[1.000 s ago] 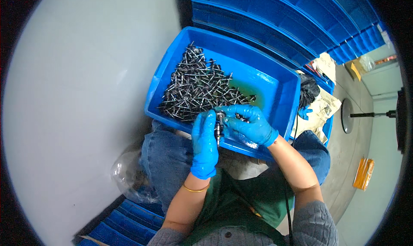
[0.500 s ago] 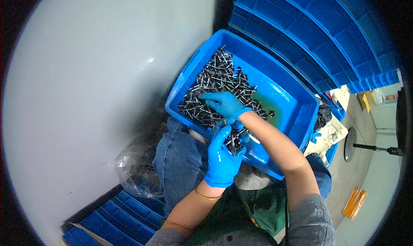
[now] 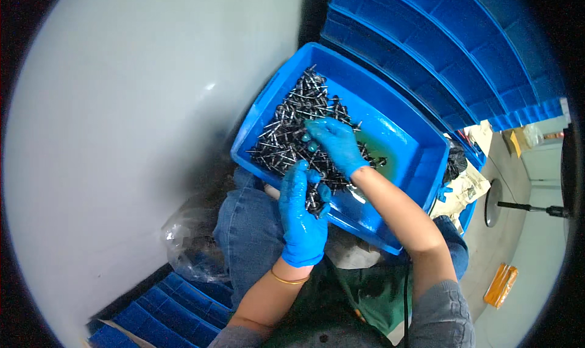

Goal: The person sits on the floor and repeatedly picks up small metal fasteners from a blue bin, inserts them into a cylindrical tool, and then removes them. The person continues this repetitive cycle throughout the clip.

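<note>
A blue plastic bin (image 3: 420, 193) holds a heap of small metal pins with black heads (image 3: 292, 126), piled toward its left side and wet-looking. Wearing a blue glove, my left hand (image 3: 303, 229) is cupped at the bin's near edge, its fingers wrapped round a bunch of these pins (image 3: 313, 203). My right hand (image 3: 338, 144), gloved too, is over the middle of the heap with its fingers curled down; whatever lies between its fingertips is hidden. Greenish-brown liquid (image 3: 386, 150) shows on the bin floor right of the heap.
Stacked blue crates (image 3: 420, 43) rise behind the bin, and more blue crates (image 3: 164, 311) are at lower left. A pale wall (image 3: 152, 104) stands at the left. A clear plastic bag (image 3: 198, 244) lies by my left knee. Papers (image 3: 466, 193) and a black bag are at the right.
My right hand has moved right and slightly away over the heap, its fingers now curled down. My left hand has shifted a little left and farther forward, still holding its bunch of pins.
</note>
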Demonstrator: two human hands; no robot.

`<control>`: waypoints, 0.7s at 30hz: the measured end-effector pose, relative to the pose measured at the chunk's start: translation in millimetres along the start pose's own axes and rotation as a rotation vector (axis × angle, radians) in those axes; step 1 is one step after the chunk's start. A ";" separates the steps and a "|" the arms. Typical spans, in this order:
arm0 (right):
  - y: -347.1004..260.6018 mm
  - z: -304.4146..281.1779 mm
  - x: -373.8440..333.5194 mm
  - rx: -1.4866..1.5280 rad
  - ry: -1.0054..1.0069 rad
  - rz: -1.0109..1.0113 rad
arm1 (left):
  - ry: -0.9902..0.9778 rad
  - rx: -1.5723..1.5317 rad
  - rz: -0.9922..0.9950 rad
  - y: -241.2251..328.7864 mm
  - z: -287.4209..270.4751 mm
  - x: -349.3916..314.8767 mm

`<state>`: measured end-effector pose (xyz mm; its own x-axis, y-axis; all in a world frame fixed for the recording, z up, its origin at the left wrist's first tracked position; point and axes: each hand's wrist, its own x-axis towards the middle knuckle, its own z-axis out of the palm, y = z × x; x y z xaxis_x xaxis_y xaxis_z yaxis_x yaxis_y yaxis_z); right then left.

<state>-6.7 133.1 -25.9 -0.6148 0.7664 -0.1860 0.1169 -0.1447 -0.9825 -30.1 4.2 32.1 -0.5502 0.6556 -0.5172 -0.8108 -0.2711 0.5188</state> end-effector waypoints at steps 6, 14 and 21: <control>-38.0 -37.5 -79.6 1.004 -0.044 0.606 | -0.009 0.172 0.039 -17.4 3.2 1.0; -29.3 -51.3 -121.8 1.264 -0.182 0.550 | -0.190 0.502 0.152 -35.4 3.1 -5.5; -22.6 -55.8 -123.7 1.310 -0.335 0.482 | -0.357 0.751 0.339 -36.6 8.9 -12.7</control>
<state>110.3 76.4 19.3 -0.8956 0.3237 -0.3051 -0.3136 -0.9459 -0.0831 8.3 12.1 25.7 -0.5398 0.8382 -0.0777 -0.2030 -0.0401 0.9784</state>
